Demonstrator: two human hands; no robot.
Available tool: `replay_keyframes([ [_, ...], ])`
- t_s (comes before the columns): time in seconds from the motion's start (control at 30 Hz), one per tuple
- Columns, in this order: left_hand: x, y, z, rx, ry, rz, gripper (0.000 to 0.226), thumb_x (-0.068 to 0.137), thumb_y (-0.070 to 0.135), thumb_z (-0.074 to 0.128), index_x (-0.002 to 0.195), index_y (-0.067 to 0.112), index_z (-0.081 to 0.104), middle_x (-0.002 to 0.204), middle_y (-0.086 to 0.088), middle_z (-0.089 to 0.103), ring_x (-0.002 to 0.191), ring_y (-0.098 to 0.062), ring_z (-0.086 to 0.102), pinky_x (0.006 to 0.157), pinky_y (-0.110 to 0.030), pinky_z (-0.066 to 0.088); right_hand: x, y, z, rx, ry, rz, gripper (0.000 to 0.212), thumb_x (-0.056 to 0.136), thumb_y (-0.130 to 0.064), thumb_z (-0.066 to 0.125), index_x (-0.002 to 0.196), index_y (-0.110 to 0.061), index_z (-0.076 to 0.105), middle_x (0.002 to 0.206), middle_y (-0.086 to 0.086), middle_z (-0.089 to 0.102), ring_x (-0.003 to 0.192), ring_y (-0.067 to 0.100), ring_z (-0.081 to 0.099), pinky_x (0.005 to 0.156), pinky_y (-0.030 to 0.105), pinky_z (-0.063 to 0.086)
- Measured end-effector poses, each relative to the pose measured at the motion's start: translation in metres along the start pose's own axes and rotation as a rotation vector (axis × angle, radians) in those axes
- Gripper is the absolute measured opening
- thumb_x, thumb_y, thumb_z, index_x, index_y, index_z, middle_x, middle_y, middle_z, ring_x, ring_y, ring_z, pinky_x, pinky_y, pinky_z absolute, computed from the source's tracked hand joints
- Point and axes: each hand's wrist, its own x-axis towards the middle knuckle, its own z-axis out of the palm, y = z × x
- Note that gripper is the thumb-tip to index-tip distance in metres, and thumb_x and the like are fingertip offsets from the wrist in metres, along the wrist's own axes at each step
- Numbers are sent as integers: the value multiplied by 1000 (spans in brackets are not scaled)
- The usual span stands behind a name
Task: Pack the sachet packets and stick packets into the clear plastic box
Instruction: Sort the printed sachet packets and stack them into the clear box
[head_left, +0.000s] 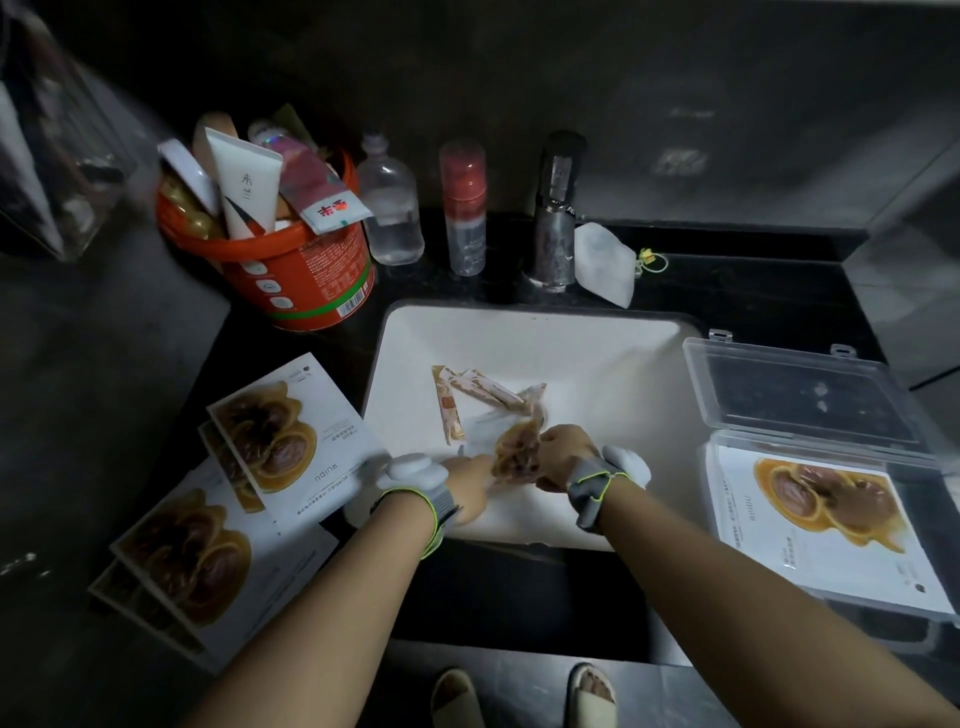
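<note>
Several orange stick packets (451, 410) and a white sachet lie in the white sink basin (613, 395). My right hand (563, 454) grips a bundle of brown-printed packets (517, 452) low in the basin. My left hand (470, 486) reaches in beside it, fingers on the bundle's lower edge. The clear plastic box (810, 467) sits open on the right of the counter, lid tipped back, with one white sachet (826, 519) inside. Several more white sachets (234, 499) lie spread on the counter to the left.
An orange tub (296, 270) full of tubes and packets stands at the back left. Beside it are a clear bottle (389, 208), a red-capped pump bottle (465, 208), the steel faucet (556, 213) and a white face mask (605, 262). My sandalled feet show below.
</note>
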Motion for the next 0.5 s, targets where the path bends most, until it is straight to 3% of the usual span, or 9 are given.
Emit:
replay_keyframes([
  [0.13,-5,1,-8,-117,172,16,53,94,8,39,144,16,26,139,-19,46,113,-35,57,81,-36,43,-21,-12,-28,86,22,-51,31,94,-3,42,119,7,57,111,27,64,105,41,64,85,42,57],
  [0.27,-10,5,-21,-261,242,9,61,96,16,39,150,18,11,155,-14,23,131,-35,43,106,-42,39,-50,-16,-53,134,-20,-147,27,87,5,42,98,7,67,74,20,68,67,33,68,69,43,61],
  [0.37,-16,11,-25,-365,271,-9,69,98,23,38,152,20,-5,162,-11,6,144,-33,27,113,-42,32,-70,-14,-70,209,-92,-214,32,86,12,37,80,0,65,44,6,64,39,17,61,46,29,56],
  [0.43,-18,17,-25,-506,291,-8,70,99,24,37,152,22,-9,162,-10,0,145,-32,24,113,-38,33,-77,-9,-79,250,-152,-259,40,84,16,34,65,-4,62,49,12,59,36,19,53,40,22,47],
  [0.5,-22,26,-28,-660,299,-22,68,100,27,36,152,21,-7,162,-9,3,146,-30,22,112,-33,30,-79,-5,-86,261,-122,-286,37,84,15,36,66,-6,61,60,15,55,37,19,53,39,21,45],
])
